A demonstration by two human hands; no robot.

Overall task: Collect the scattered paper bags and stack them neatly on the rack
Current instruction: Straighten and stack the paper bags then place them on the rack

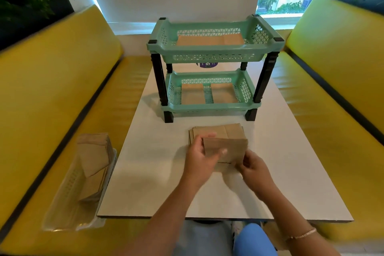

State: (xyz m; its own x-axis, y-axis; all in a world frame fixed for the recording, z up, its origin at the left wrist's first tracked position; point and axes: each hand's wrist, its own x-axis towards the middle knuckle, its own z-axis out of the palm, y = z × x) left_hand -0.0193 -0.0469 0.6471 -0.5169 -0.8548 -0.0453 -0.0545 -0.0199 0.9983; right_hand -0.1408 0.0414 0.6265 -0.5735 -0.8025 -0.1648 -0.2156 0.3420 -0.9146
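Bags (209,40) in both rack (214,56) tiers

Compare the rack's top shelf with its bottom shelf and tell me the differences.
The top shelf holds bags in one unbroken patch; the bottom shelf holds two separate piles with bare mesh between. The top shelf sits raised on black posts; the bottom sits near the table. Both are mint-green mesh trays.

White table (158,172) with rack (209,102), bags (216,131)

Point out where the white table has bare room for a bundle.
Bare: white table right of the brown paper bag bundle, and left of it toward the edge. Crowded: between mint-green two-tier plastic rack and both hands, left hand, right hand.
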